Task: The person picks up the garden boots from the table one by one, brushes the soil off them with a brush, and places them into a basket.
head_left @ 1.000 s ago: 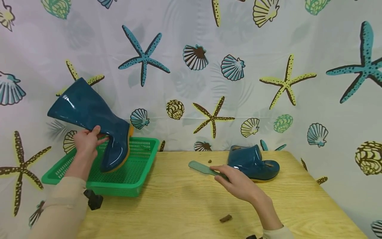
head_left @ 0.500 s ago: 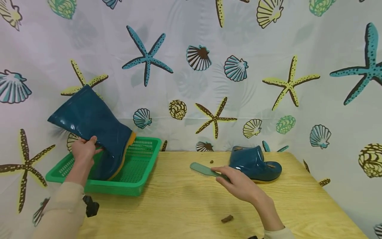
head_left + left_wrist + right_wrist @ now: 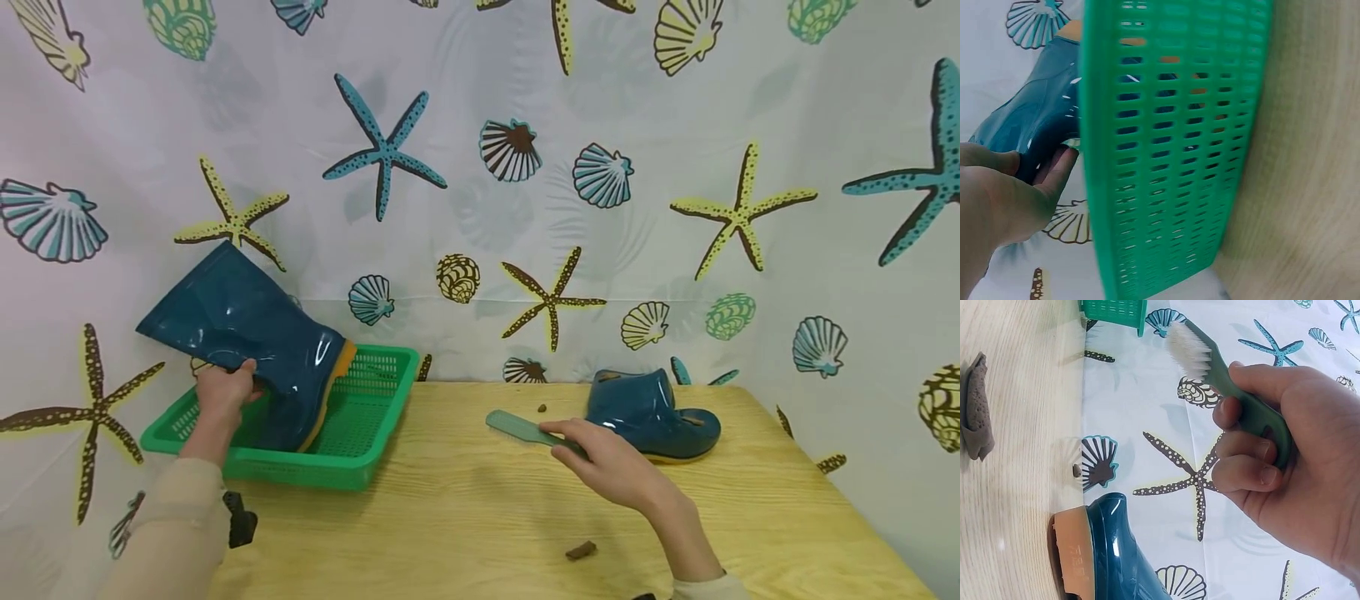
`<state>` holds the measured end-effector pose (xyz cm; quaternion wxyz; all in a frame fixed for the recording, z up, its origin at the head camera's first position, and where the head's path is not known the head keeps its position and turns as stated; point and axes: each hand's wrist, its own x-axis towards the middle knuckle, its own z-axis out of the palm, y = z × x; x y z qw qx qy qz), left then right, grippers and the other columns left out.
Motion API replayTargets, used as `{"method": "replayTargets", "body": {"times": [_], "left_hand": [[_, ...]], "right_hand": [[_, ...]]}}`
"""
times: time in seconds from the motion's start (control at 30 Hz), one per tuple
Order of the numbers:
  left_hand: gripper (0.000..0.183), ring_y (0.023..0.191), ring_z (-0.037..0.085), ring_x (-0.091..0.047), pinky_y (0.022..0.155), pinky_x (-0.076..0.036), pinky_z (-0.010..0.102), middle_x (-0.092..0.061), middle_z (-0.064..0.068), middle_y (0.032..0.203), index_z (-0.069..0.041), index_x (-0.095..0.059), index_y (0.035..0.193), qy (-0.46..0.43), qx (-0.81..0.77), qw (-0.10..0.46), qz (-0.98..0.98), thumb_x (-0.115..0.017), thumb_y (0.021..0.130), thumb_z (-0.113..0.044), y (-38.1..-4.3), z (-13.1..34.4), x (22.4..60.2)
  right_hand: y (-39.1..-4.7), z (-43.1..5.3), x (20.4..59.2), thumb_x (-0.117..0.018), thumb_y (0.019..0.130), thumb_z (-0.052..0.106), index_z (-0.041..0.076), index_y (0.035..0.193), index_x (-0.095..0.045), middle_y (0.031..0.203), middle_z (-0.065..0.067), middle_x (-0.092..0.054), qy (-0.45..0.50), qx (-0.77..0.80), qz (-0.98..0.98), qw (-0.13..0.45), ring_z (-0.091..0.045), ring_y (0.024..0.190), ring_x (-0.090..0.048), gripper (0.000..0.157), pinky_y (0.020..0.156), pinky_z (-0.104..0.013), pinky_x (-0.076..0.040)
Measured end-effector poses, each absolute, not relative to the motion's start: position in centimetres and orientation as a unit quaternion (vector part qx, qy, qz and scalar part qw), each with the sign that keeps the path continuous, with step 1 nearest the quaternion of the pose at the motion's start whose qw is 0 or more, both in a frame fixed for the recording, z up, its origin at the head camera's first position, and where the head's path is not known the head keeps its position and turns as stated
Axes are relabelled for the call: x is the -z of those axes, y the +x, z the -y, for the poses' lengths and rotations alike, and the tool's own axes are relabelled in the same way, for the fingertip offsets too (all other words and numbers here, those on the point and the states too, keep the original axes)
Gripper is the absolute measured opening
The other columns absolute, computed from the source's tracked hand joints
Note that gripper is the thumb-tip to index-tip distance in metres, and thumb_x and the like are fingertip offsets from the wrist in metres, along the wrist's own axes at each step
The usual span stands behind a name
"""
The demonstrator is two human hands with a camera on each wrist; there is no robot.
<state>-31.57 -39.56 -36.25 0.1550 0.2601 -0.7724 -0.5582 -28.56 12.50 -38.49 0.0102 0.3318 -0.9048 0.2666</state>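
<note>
Left fingers (image 3: 1059, 174) — tilted boot (image 3: 255, 321); right fingers (image 3: 1244, 472) — brush (image 3: 1222, 381)

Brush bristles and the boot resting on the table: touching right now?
Apart. The right wrist view shows it: the bristles are well clear of the boot, with patterned cloth visible between them.

Bright diffuse light, held boot (image 3: 258, 325) glinting (small streaks), faint shadow on table (image 3: 450, 517), basket rim (image 3: 1095, 156) blurred at left wrist

The left hand (image 3: 1007, 199) pinched a blue boot (image 3: 1038, 103); a green basket (image 3: 1099, 175) stood beside the hand, patterned cloth (image 3: 988, 69) behind.
</note>
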Motion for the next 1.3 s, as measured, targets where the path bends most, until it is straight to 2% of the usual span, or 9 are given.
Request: {"method": "replayTargets", "body": {"times": [0.23, 0.43, 0.53, 0.63, 0.7, 0.83, 1.0, 1.17, 1.3], "left_hand": [[0.070, 0.126, 0.035, -0.057, 0.096, -0.055, 0.033, -0.028, 0.029, 0.157, 0.008, -0.011, 0.155, 0.270, 0.572, 0.137, 0.762, -0.033, 0.106, -0.036, -31.9, 39.5, 36.7], [0.081, 0.145, 0.039, -0.030, 0.119, -0.032, 0.049, -0.012, 0.027, 0.161, 0.004, 0.003, 0.156, 0.286, 0.574, 0.182, 0.745, -0.040, 0.103, -0.040, -31.9, 39.0, 36.7], [0.081, 0.151, 0.034, -0.011, 0.124, -0.019, 0.046, 0.002, 0.020, 0.162, -0.006, 0.008, 0.156, 0.301, 0.592, 0.233, 0.710, -0.043, 0.102, -0.038, -31.8, 38.5, 36.7], [0.071, 0.140, 0.026, -0.028, 0.118, -0.028, 0.037, -0.015, 0.011, 0.153, -0.013, -0.005, 0.154, 0.309, 0.608, 0.297, 0.668, -0.048, 0.102, -0.034, -31.8, 37.7, 36.6], [0.062, 0.117, 0.016, -0.040, 0.104, -0.036, 0.031, -0.032, 0.000, 0.132, -0.017, -0.015, 0.150, 0.305, 0.604, 0.335, 0.656, -0.050, 0.102, -0.031, -31.9, 37.0, 36.6], [0.054, 0.084, 0.003, -0.036, 0.079, -0.036, 0.026, -0.035, -0.012, 0.101, -0.017, -0.028, 0.147, 0.282, 0.568, 0.375, 0.676, -0.053, 0.101, -0.026, -32.3, 35.5, 36.5], [0.046, 0.086, 0.007, -0.046, 0.072, -0.040, 0.027, -0.048, -0.003, 0.106, -0.011, -0.040, 0.144, 0.219, 0.521, 0.358, 0.744, -0.052, 0.101, -0.022, -32.9, 32.8, 36.6], [0.039, 0.104, 0.028, -0.054, 0.080, -0.045, 0.036, -0.050, 0.015, 0.122, -0.005, -0.049, 0.139, 0.120, 0.496, 0.305, 0.804, -0.049, 0.103, -0.020, -33.4, 29.4, 36.7], [0.033, 0.106, 0.032, -0.054, 0.087, -0.045, 0.041, -0.051, 0.018, 0.122, -0.003, -0.053, 0.133, 0.059, 0.485, 0.278, 0.827, -0.049, 0.103, -0.015, -34.2, 26.8, 36.9]], "right_hand": [[-28.7, -12.8, 38.5, -0.050, 0.105, 0.029, 0.012, 0.142, -0.054, 0.136, -0.008, -0.061, 0.331, -0.264, 0.906, 0.013, -0.025, 0.118, -0.061, 0.041, 0.090, -0.044, -0.051], [-28.7, -13.1, 38.2, -0.051, 0.105, 0.029, 0.012, 0.143, -0.053, 0.138, -0.008, -0.060, 0.328, -0.268, 0.906, 0.019, -0.029, 0.122, -0.059, 0.042, 0.094, -0.049, -0.051], [-28.7, -13.3, 38.0, -0.050, 0.105, 0.031, 0.014, 0.144, -0.053, 0.137, -0.007, -0.060, 0.324, -0.270, 0.907, 0.019, -0.027, 0.120, -0.060, 0.043, 0.093, -0.047, -0.051], [-28.6, -13.5, 38.0, -0.049, 0.105, 0.033, 0.015, 0.144, -0.053, 0.138, -0.006, -0.060, 0.320, -0.276, 0.906, 0.017, -0.027, 0.122, -0.059, 0.043, 0.095, -0.048, -0.050], [-28.6, -13.7, 38.0, -0.049, 0.105, 0.035, 0.016, 0.144, -0.053, 0.139, -0.006, -0.059, 0.317, -0.280, 0.906, 0.018, -0.028, 0.124, -0.058, 0.043, 0.097, -0.050, -0.050], [-28.6, -14.0, 38.0, -0.048, 0.105, 0.037, 0.016, 0.144, -0.053, 0.142, -0.006, -0.058, 0.312, -0.289, 0.905, 0.023, -0.031, 0.128, -0.056, 0.045, 0.100, -0.052, -0.048], [-28.5, -14.5, 37.7, -0.050, 0.105, 0.036, 0.014, 0.144, -0.052, 0.142, -0.008, -0.057, 0.296, -0.299, 0.907, 0.033, -0.032, 0.129, -0.055, 0.045, 0.101, -0.053, -0.048], [-28.5, -15.2, 37.3, -0.049, 0.105, 0.036, 0.013, 0.145, -0.050, 0.145, -0.011, -0.054, 0.280, -0.306, 0.909, 0.037, -0.035, 0.133, -0.051, 0.047, 0.104, -0.055, -0.046], [-28.4, -15.6, 37.0, -0.049, 0.105, 0.036, 0.012, 0.145, -0.050, 0.146, -0.012, -0.053, 0.273, -0.307, 0.911, 0.046, -0.036, 0.133, -0.051, 0.047, 0.104, -0.055, -0.046]]}}
